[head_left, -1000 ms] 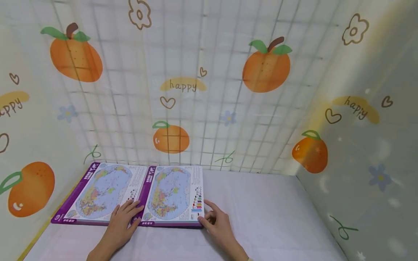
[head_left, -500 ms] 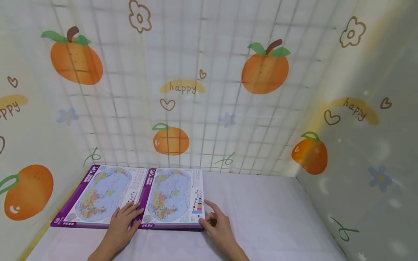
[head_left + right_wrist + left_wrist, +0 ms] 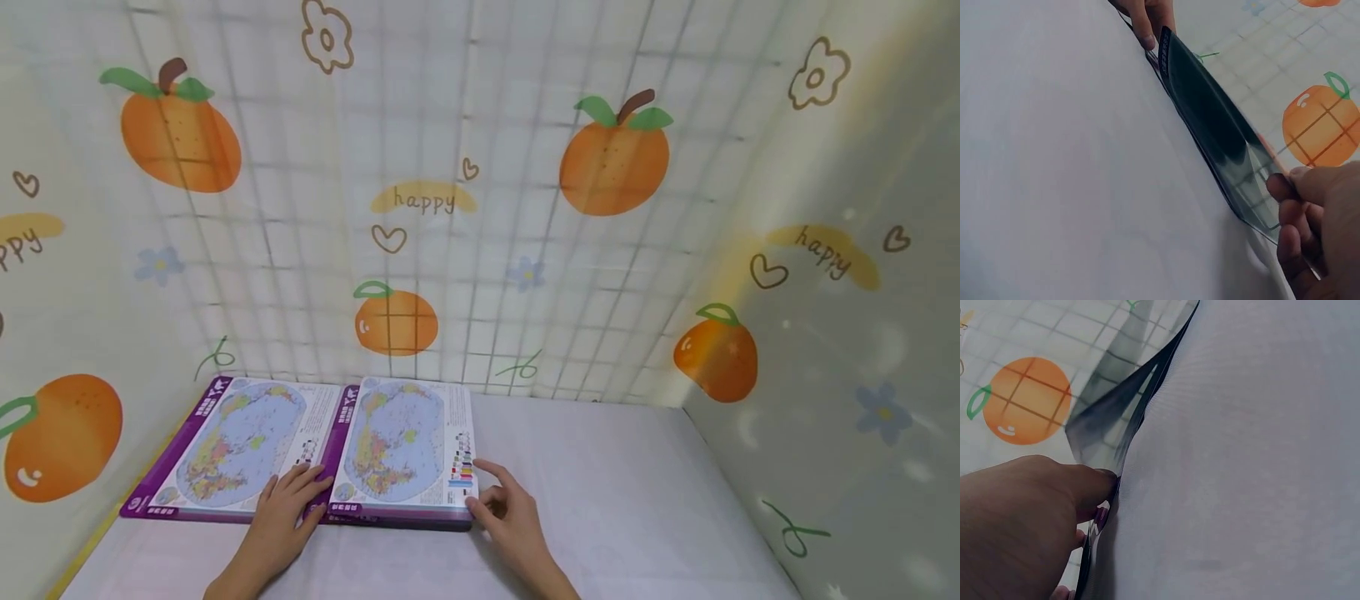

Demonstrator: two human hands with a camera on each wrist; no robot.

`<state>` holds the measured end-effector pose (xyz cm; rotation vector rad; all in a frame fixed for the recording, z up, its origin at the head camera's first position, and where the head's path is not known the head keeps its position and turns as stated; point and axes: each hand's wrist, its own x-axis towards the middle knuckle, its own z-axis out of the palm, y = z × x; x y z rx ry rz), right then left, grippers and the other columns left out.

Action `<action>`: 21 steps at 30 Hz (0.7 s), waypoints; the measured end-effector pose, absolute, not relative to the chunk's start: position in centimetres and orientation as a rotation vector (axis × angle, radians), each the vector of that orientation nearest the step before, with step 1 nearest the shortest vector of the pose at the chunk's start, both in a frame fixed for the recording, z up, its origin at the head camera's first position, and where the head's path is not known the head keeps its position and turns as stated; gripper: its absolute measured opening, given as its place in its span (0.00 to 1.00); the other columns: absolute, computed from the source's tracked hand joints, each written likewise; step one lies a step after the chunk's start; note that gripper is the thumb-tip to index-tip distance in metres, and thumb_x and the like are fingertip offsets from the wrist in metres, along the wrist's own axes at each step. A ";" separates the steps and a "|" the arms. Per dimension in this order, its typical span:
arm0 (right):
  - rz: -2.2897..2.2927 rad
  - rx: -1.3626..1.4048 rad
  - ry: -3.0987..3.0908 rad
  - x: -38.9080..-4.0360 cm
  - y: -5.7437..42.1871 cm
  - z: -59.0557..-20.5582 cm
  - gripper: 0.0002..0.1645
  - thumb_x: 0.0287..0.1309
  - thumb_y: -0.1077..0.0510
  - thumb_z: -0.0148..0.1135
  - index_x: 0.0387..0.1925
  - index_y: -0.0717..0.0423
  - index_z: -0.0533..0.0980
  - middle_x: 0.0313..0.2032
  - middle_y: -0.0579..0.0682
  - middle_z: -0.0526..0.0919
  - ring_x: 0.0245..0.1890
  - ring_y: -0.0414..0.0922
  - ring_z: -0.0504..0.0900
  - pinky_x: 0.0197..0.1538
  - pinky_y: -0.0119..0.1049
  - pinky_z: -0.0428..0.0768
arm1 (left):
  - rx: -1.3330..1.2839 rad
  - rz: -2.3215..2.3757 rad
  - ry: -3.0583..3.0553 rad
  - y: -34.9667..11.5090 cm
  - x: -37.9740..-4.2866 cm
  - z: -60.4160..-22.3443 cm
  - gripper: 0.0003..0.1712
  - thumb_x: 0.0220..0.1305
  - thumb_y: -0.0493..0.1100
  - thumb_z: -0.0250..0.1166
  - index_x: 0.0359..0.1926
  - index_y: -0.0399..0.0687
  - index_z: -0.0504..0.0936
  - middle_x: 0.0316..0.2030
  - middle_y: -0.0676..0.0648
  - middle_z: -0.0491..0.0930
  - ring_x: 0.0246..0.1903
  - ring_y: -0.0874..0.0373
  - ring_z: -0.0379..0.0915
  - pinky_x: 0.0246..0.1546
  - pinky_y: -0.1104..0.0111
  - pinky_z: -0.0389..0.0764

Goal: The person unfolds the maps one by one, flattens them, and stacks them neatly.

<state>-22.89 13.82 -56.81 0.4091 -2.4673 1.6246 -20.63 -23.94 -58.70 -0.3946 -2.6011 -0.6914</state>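
Two world maps with purple borders lie side by side on the white-covered table: a left map [image 3: 243, 437] and a right map [image 3: 397, 442]. My left hand [image 3: 281, 517] rests across the place where they meet, fingers spread over the purple strip. Its thumb [image 3: 1094, 484] lies at the near edge in the left wrist view. My right hand [image 3: 510, 517] pinches the near right corner of the right map between thumb and forefinger. That map is tilted up, and a dark glossy surface [image 3: 1210, 119] shows along its lifted near edge in the right wrist view.
A light curtain [image 3: 495, 233] printed with oranges, hearts and "happy" hangs over a wire grid behind the maps. A similar curtain [image 3: 862, 467] closes off the right side. White cloth [image 3: 615, 483] covers the table to the right of my right hand.
The right map's near right corner has come up off what lies below, showing a dark edge under it, and the map has shifted slightly right and away. My left hand stays in place.
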 end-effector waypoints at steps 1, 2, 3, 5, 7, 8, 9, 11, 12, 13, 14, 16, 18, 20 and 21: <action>1.631 0.417 -2.456 -22.8 13.9 -56.8 0.33 0.62 0.61 0.76 0.67 0.42 0.76 0.23 0.41 0.85 0.23 0.35 0.78 0.32 0.27 0.79 | -0.398 -0.694 -2.593 -24.0 -20.6 -58.7 0.23 0.62 0.37 0.75 0.60 0.48 0.87 0.65 0.40 0.82 0.70 0.35 0.69 0.67 0.25 0.57; 1.632 0.430 -2.443 -22.8 14.1 -56.8 0.32 0.62 0.60 0.76 0.66 0.43 0.77 0.23 0.41 0.85 0.23 0.35 0.78 0.32 0.27 0.80 | -0.401 -0.695 -2.587 -23.9 -20.7 -58.7 0.23 0.62 0.37 0.75 0.59 0.48 0.87 0.65 0.40 0.82 0.70 0.35 0.69 0.67 0.25 0.57; 1.630 0.440 -2.435 -22.8 14.2 -56.8 0.31 0.62 0.60 0.75 0.65 0.43 0.78 0.23 0.42 0.85 0.23 0.34 0.78 0.32 0.27 0.80 | -0.405 -0.694 -2.581 -23.9 -20.7 -58.7 0.23 0.62 0.36 0.75 0.59 0.48 0.87 0.65 0.40 0.82 0.69 0.35 0.70 0.67 0.25 0.57; 1.624 0.469 -2.416 -22.7 14.6 -56.9 0.28 0.64 0.59 0.75 0.64 0.44 0.79 0.24 0.43 0.85 0.23 0.34 0.78 0.31 0.28 0.80 | -0.409 -0.692 -2.575 -24.0 -20.6 -58.7 0.24 0.61 0.36 0.75 0.59 0.48 0.87 0.65 0.41 0.82 0.69 0.35 0.70 0.67 0.25 0.57; 1.633 0.465 -2.405 -22.7 14.9 -56.8 0.24 0.64 0.58 0.74 0.61 0.45 0.80 0.24 0.45 0.84 0.23 0.34 0.77 0.30 0.28 0.80 | -0.410 -0.691 -2.577 -24.0 -20.6 -58.6 0.23 0.62 0.37 0.76 0.59 0.49 0.87 0.65 0.41 0.82 0.69 0.35 0.70 0.66 0.25 0.58; 1.635 0.456 -2.405 -22.6 15.1 -56.8 0.22 0.64 0.58 0.74 0.59 0.45 0.81 0.24 0.45 0.85 0.22 0.34 0.77 0.29 0.28 0.79 | -0.408 -0.688 -2.581 -24.0 -20.6 -58.6 0.24 0.62 0.37 0.76 0.59 0.49 0.87 0.65 0.41 0.82 0.69 0.35 0.70 0.67 0.25 0.58; 1.641 0.437 -2.411 -22.6 15.2 -56.8 0.20 0.65 0.57 0.74 0.57 0.45 0.81 0.24 0.45 0.85 0.22 0.34 0.77 0.29 0.27 0.79 | -0.406 -0.681 -2.586 -24.0 -20.6 -58.6 0.23 0.62 0.38 0.76 0.59 0.50 0.87 0.65 0.42 0.82 0.69 0.35 0.70 0.66 0.25 0.58; 1.655 0.392 -2.427 -22.6 15.5 -56.8 0.15 0.65 0.57 0.74 0.52 0.45 0.82 0.25 0.45 0.85 0.22 0.34 0.77 0.29 0.27 0.78 | -0.401 -0.677 -2.593 -24.1 -20.5 -58.5 0.23 0.62 0.38 0.76 0.59 0.50 0.87 0.65 0.42 0.82 0.69 0.36 0.70 0.66 0.25 0.58; 1.660 0.361 -2.439 -22.6 15.7 -56.8 0.13 0.65 0.56 0.74 0.49 0.44 0.83 0.25 0.44 0.85 0.22 0.35 0.77 0.29 0.27 0.77 | -0.398 -0.677 -2.596 -24.1 -20.5 -58.5 0.23 0.62 0.38 0.76 0.59 0.50 0.87 0.65 0.42 0.82 0.69 0.36 0.70 0.66 0.25 0.58; 1.659 0.338 -2.452 -22.6 15.8 -56.8 0.12 0.65 0.56 0.74 0.48 0.44 0.83 0.25 0.44 0.85 0.23 0.35 0.77 0.30 0.27 0.77 | -0.396 -0.677 -2.597 -24.1 -20.5 -58.4 0.23 0.62 0.38 0.76 0.59 0.51 0.87 0.65 0.42 0.82 0.69 0.36 0.70 0.66 0.25 0.58; 1.651 0.320 -2.464 -22.6 16.0 -56.8 0.11 0.65 0.55 0.74 0.46 0.43 0.83 0.25 0.43 0.85 0.23 0.35 0.77 0.30 0.27 0.77 | -0.394 -0.674 -2.597 -24.1 -20.5 -58.5 0.23 0.62 0.39 0.76 0.59 0.51 0.87 0.65 0.42 0.82 0.69 0.36 0.70 0.66 0.25 0.58; 1.637 0.296 -2.480 -22.5 16.4 -56.9 0.09 0.65 0.55 0.74 0.45 0.44 0.83 0.26 0.43 0.85 0.24 0.36 0.78 0.30 0.28 0.78 | -0.395 -0.677 -2.593 -24.1 -20.4 -58.4 0.23 0.62 0.38 0.75 0.58 0.51 0.87 0.65 0.42 0.82 0.69 0.36 0.70 0.66 0.25 0.58; 1.624 0.276 -2.486 -22.5 16.8 -56.9 0.09 0.65 0.56 0.74 0.44 0.44 0.83 0.26 0.42 0.86 0.24 0.37 0.78 0.31 0.28 0.78 | -0.399 -0.679 -2.583 -24.0 -20.4 -58.4 0.23 0.61 0.38 0.75 0.58 0.51 0.88 0.65 0.41 0.82 0.69 0.35 0.70 0.66 0.25 0.58; 1.621 0.260 -2.483 -22.5 17.2 -56.9 0.08 0.65 0.57 0.73 0.44 0.44 0.83 0.27 0.42 0.86 0.25 0.37 0.79 0.31 0.28 0.78 | -0.400 -0.689 -2.573 -23.8 -20.5 -58.3 0.23 0.61 0.37 0.75 0.58 0.50 0.87 0.64 0.41 0.82 0.69 0.35 0.70 0.66 0.25 0.57; 1.622 0.256 -2.479 -22.5 17.5 -56.8 0.08 0.65 0.57 0.73 0.44 0.45 0.83 0.26 0.42 0.86 0.25 0.38 0.79 0.31 0.28 0.78 | -0.400 -0.693 -2.572 -23.7 -20.5 -58.3 0.23 0.61 0.37 0.75 0.59 0.49 0.87 0.64 0.40 0.82 0.69 0.35 0.70 0.66 0.25 0.57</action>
